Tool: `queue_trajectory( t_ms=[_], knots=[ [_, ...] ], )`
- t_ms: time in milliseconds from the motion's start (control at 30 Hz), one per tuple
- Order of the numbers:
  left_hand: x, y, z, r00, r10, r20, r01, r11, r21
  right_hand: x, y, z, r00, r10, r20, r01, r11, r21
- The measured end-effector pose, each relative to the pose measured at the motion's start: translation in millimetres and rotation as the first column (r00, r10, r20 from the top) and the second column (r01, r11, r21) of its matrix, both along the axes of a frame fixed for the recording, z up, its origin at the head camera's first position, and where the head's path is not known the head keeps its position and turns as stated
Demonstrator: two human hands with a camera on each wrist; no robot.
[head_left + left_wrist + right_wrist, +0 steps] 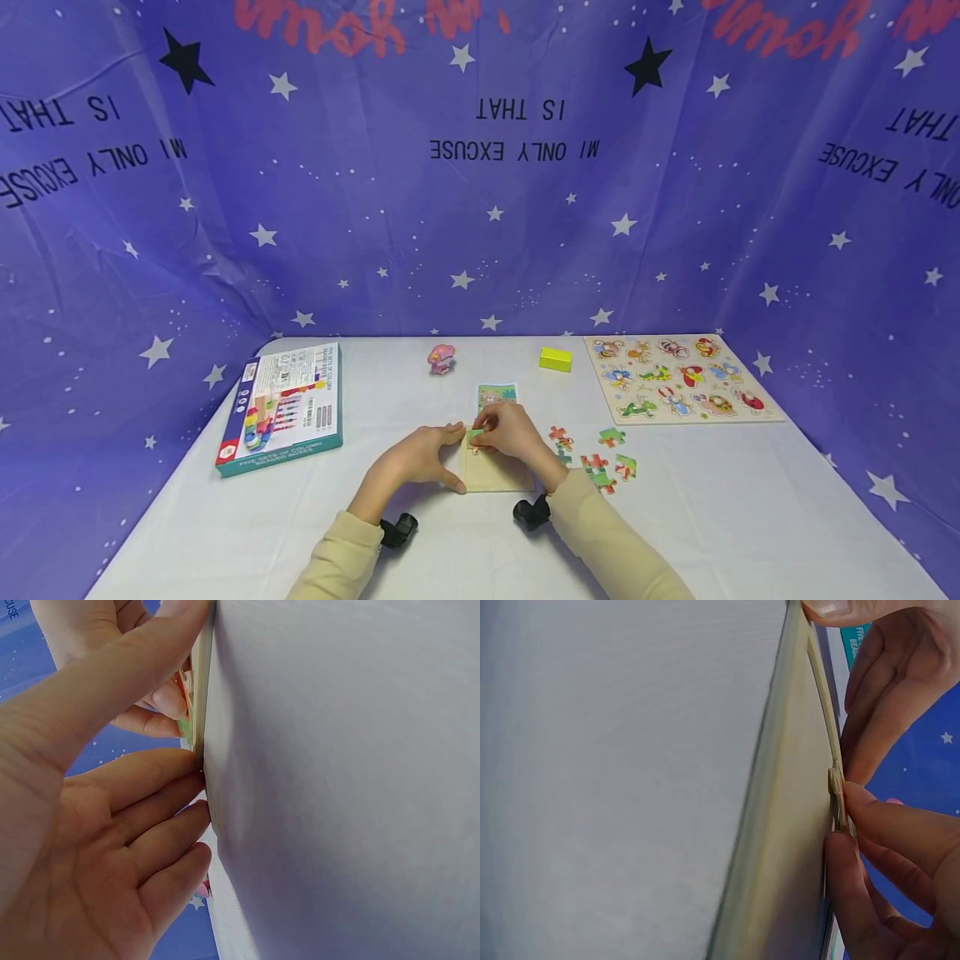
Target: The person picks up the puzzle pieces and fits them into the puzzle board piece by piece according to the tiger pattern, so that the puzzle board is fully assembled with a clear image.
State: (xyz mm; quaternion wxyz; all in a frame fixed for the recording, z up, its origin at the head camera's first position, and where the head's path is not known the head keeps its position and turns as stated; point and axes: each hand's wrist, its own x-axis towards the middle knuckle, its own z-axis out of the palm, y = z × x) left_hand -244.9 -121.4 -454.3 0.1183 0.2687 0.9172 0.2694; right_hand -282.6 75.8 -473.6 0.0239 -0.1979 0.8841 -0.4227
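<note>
A small wooden puzzle tray (498,477) lies on the white table in front of the person. My left hand (422,457) rests against its left side, the thumb near the front corner and the fingertips along the edge in the left wrist view. Over the tray's back left corner, my right hand (516,431) pinches a green and red jigsaw piece (476,438) between thumb and forefinger. In the right wrist view the piece (835,782) is right at the tray's raised rim. A picture card (498,392) lies behind the tray, partly covered by the right hand.
Several loose jigsaw pieces (598,475) lie right of the tray. A wooden insect puzzle board (682,379) is at the back right, a boxed toy set (288,408) at the left. A pink toy figure (441,359) and a yellow block (555,359) stand at the back.
</note>
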Motion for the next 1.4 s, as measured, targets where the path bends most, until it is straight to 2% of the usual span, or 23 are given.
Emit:
queue_trajectory(
  t_ms=[267, 433, 567, 867, 1400],
  knots=[
    [0.6, -0.5, 0.1, 1.0, -0.001, -0.006, 0.001, 1.0, 0.002, 0.3, -1.9, -1.0, 1.0, -0.018, -0.014, 0.018, 1.0, 0.004],
    [0.7, -0.6, -1.0, 1.0, 0.0, -0.006, 0.0, 1.0, 0.003, -0.3, 0.2, 0.2, 1.0, -0.012, -0.006, 0.012, 0.999, 0.041],
    [0.7, 0.0, -1.6, 1.0, -0.001, -0.003, 0.001, 1.0, 0.002, -0.5, 3.9, 4.6, 1.0, 0.01, 0.008, -0.011, 0.996, 0.09],
    [0.9, 0.0, 0.1, 1.0, 0.0, -0.007, 0.0, 1.0, -0.009, 0.9, 3.7, 8.4, 0.998, 0.051, -0.033, -0.046, 0.99, 0.132],
    [1.5, -0.1, -0.4, 1.0, -0.005, -0.013, 0.005, 1.0, -0.008, 6.6, 8.7, 9.6, 0.996, 0.056, -0.068, -0.048, 0.992, 0.117]
  ],
)
